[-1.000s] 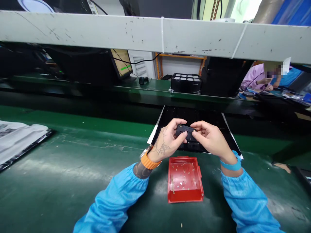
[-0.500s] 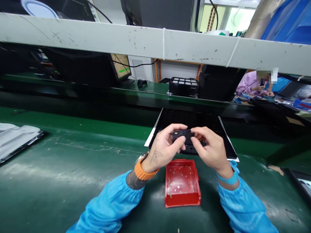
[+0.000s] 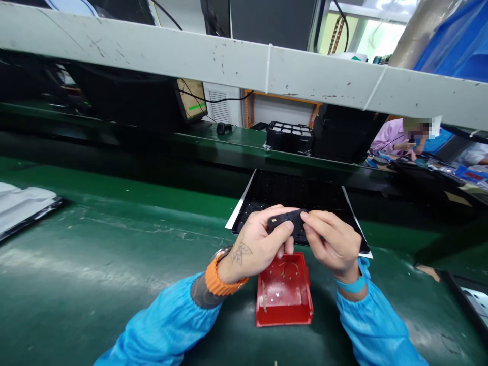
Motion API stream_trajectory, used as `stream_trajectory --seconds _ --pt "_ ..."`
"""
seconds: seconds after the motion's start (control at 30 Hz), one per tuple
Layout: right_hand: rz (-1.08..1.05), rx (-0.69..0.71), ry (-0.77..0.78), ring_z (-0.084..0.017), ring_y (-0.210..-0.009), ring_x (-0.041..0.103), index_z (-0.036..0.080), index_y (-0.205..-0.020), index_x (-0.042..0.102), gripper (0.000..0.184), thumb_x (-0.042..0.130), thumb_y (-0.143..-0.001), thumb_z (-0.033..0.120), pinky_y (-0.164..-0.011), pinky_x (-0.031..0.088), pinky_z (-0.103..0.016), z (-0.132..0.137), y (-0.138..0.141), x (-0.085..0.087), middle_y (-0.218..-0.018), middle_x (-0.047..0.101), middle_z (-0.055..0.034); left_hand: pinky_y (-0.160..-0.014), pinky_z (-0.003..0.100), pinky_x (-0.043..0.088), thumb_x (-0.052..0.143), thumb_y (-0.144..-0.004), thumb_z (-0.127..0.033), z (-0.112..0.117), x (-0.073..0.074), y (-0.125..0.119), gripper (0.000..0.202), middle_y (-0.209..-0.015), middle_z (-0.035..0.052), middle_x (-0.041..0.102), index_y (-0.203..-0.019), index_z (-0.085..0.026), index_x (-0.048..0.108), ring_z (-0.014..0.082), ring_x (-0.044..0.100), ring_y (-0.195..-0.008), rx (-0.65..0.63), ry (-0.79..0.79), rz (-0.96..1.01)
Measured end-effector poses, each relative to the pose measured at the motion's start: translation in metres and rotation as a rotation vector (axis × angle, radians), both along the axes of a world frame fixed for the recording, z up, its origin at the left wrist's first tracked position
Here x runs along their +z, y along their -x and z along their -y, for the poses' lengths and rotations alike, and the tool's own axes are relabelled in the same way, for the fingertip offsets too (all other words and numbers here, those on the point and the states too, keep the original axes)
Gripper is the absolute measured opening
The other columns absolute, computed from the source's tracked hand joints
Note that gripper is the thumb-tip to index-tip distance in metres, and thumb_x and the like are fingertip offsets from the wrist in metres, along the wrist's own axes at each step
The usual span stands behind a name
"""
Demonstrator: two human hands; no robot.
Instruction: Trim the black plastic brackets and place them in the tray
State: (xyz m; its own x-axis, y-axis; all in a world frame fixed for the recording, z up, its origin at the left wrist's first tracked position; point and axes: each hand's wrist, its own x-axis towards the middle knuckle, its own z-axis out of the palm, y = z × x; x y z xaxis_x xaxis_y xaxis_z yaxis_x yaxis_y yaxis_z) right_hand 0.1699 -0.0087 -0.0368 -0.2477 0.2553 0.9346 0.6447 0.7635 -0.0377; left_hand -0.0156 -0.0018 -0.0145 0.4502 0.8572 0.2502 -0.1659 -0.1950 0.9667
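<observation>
A small flat black plastic part with a pale spot near its left end is tilted up between my hands. My left hand is closed on it, thumb across its face and fingers behind. At its right upper corner, my right hand pinches with thumb and fingertips; whether something small is between those fingertips, I cannot make out. Below the hands stands a red plastic bin with small bits scattered inside. Just behind them lies a black panel on a white sheet.
A grey shelf beam crosses overhead. A white-wrapped flat item lies at the left of the green bench. Further back are a barcode scanner, a black box, a monitor and a seated person.
The black part has come a little lower and tilted, showing more of its face. My right hand has shifted down and right, its grip now at the part's corner.
</observation>
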Motion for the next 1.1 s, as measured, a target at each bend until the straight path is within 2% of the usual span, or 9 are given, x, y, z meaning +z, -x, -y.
stream_trajectory --seconds 0.3,0.57,0.77,1.1 --pt "0.022 0.011 0.01 -0.017 -0.081 0.075 0.02 -0.114 0.074 0.027 0.065 -0.096 0.003 -0.072 0.063 -0.026 0.006 0.0 0.001 -0.093 0.077 -0.0063 -0.044 0.018 0.044 0.059 -0.095 -0.025 0.008 0.005 0.002 0.034 -0.057 -0.0018 0.062 -0.118 -0.006 0.075 0.0075 0.053 -0.043 0.067 -0.1 -0.071" --pt "-0.026 0.025 0.007 -0.017 -0.076 0.077 0.02 -0.106 0.075 0.022 0.066 -0.095 0.004 -0.068 0.064 -0.024 0.006 0.005 0.0 -0.088 0.078 -0.0043 -0.042 0.019 0.043 0.058 -0.095 -0.024 0.012 0.006 0.001 0.031 -0.054 -0.0024 0.061 -0.112 -0.007 0.077 0.0076 0.052 -0.041 0.1 -0.111 -0.088" --pt "-0.043 0.012 -0.018 -0.018 -0.072 0.077 0.024 -0.106 0.073 0.022 0.065 -0.096 0.006 -0.065 0.064 -0.026 0.005 0.006 -0.001 -0.084 0.078 -0.0022 -0.042 0.02 0.043 0.057 -0.095 -0.024 0.015 0.007 0.0 0.031 -0.052 -0.002 0.061 -0.111 -0.008 0.078 0.0089 0.053 -0.04 0.097 -0.108 -0.095" --pt "-0.001 -0.003 -0.038 -0.017 -0.077 0.077 0.024 -0.106 0.069 0.018 0.061 -0.1 0.009 -0.065 0.064 -0.026 0.005 0.003 -0.003 -0.089 0.077 -0.0039 -0.043 0.019 0.046 0.058 -0.096 -0.025 0.013 0.008 0.003 0.031 -0.056 -0.0013 0.062 -0.114 -0.006 0.076 0.0084 0.054 -0.041 0.083 -0.111 -0.074"
